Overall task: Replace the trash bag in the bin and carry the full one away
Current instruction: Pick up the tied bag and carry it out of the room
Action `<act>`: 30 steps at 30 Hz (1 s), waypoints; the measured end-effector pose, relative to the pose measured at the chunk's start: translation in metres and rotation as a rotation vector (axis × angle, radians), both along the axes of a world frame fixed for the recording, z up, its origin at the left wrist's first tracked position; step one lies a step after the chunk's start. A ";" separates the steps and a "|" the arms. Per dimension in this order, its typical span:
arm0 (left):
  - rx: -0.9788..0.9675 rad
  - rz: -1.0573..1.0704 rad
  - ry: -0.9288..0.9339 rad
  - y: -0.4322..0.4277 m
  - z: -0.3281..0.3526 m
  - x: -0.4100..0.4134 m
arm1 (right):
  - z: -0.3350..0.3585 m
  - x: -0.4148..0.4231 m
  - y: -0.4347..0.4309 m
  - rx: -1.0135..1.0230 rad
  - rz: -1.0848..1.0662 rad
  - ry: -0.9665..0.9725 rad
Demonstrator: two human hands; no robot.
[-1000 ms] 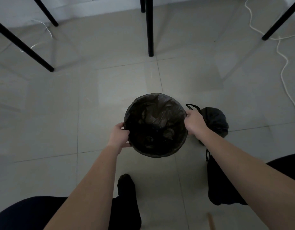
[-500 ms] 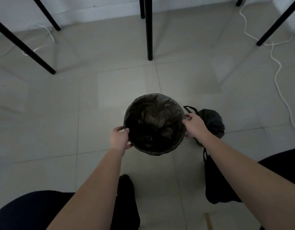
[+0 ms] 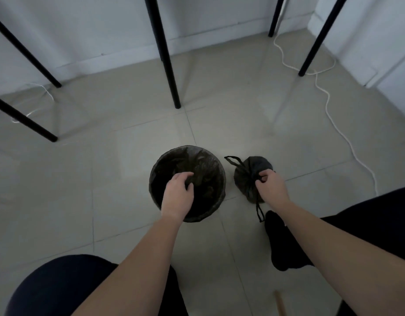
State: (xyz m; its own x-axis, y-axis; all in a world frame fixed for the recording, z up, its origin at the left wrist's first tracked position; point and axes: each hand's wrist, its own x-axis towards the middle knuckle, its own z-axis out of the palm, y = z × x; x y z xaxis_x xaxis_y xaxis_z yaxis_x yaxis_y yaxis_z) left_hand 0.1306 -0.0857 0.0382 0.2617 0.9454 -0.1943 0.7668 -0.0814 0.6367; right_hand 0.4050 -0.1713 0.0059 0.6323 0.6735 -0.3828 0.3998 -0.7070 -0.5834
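On the floor (image 3: 105, 179), left hand (image 3: 177, 195) in the bin (image 3: 220, 169), grip unclear, right hand (image 3: 271, 185) pinching the full bag (image 3: 244, 179) at its top

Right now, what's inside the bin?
A crumpled black liner, with the left hand in it gripping a fold. The bottom of the bin is hidden by the hand and shadow.

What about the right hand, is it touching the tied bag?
Touching. The head view shows the right hand gripping the gathered neck of the tied bag.
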 end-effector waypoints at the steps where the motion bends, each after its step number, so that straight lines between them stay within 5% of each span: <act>1: -0.009 -0.057 -0.007 -0.004 0.006 0.011 | 0.002 0.006 -0.007 0.004 -0.022 -0.007; 11: 0.009 -0.396 0.088 -0.023 0.020 0.117 | 0.004 0.040 -0.064 0.016 -0.049 -0.022; 30: -0.016 -0.727 0.314 0.049 -0.105 0.223 | -0.128 0.046 0.006 -0.061 0.018 -0.020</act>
State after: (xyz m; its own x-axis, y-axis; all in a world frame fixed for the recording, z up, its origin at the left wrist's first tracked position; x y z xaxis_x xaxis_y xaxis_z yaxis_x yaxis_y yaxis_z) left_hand 0.3540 -0.0368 -0.0665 0.7435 0.5546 -0.3737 0.6687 -0.6236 0.4049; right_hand 0.4507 -0.1651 -0.1220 0.6280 0.6609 -0.4108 0.4241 -0.7333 -0.5314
